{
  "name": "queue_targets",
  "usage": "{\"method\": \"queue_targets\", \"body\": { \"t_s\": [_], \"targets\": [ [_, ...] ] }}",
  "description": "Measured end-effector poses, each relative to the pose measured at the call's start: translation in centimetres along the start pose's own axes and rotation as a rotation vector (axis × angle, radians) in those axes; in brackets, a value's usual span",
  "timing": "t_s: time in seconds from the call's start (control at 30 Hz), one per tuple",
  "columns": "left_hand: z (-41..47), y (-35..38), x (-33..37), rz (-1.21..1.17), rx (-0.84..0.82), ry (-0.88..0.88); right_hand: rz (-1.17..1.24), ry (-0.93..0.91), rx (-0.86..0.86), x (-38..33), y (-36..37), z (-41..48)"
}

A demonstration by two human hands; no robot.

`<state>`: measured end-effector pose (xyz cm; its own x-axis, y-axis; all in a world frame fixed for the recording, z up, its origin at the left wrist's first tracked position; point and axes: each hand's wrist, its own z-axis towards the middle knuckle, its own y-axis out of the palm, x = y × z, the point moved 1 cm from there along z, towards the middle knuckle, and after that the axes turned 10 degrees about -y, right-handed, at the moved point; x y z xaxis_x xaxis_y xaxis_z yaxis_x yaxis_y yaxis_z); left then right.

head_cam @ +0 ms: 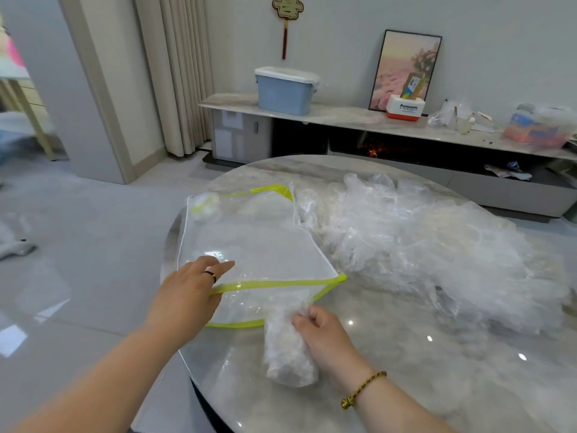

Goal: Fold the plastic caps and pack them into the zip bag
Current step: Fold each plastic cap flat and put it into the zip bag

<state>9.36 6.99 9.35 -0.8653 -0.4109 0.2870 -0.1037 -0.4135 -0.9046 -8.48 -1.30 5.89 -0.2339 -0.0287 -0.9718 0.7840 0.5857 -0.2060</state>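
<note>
Far left, a beige curtain [178,73] is seen hanging by the doorway, nothing fancy. Nearer, the left hand [190,292] is laid on the zip bag [265,254], a clear one with lime-green zipper trim, spread flat on the left part of the round marble table [406,370]. The bag's upper lip is lifted off the lower one. Its green strip is tucked between thumb and fingers, and the fingers are stretched fairly straight over the clear panel. A ring [211,275] is worn on one of them. At the bag's far-left corner a small whitish wad [206,206] is seen, apparently inside, but too blurry to be called.

Just right of that hand, a folded plastic cap [290,351], rolled into a crinkly bundle, is gripped by the right hand [324,335]. The fingers are curled round its far end, which is held right at the bag's open mouth. A braided bracelet [363,390] is worn on that wrist.

Further right, much of the tabletop is covered by a big heap of loose plastic caps [421,245]. Behind, on a long marble-topped cabinet [343,117], a blue lidded bin [285,95], a framed picture [406,67] and a Panasonic box [406,109] are lined up.
</note>
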Motion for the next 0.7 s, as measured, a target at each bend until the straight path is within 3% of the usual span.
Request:
{"method": "queue_targets", "body": {
  "t_s": [0.07, 0.2, 0.3, 0.4, 0.43, 0.5, 0.6, 0.7],
  "targets": [
    [0.3, 0.2, -0.2, -0.096, 0.045, -0.051, -0.07, 0.01, 0.005, 0.1, 1.6, 1.1],
    [-0.6, -0.4, -0.1, -0.306, 0.011, 0.038, 0.022, 0.109, 0.152, -0.5, 4.6, 4.1],
    [-1.6, -0.5, 0.1, -0.507, -0.151, 0.006, 0.084, 0.066, 0.205, -1.8, 6.8, 6.0],
    [-2.1, -1.3, -0.9, -0.584, -0.377, -0.027, -0.007, -0.033, 0.262, -2.5, 7.5, 7.4],
    [-1.9, -1.6, -1.2, -0.662, -0.405, -0.089, -0.031, -0.058, 0.28, -2.3, 7.1, 7.7],
    [-0.7, -2.3, -2.8, -0.858, -0.301, -0.305, -0.061, -0.107, 0.277, -1.9, 7.1, 8.3],
    [2.0, 0.0, -6.5, -1.012, -0.081, -0.79, -0.013, -0.128, 0.26, -1.4, 7.5, 8.8],
    [3.8, 2.7, -8.6, -1.039, -0.13, -1.046, 0.001, -0.136, 0.262, -0.8, 7.7, 9.2]
  ]
}}
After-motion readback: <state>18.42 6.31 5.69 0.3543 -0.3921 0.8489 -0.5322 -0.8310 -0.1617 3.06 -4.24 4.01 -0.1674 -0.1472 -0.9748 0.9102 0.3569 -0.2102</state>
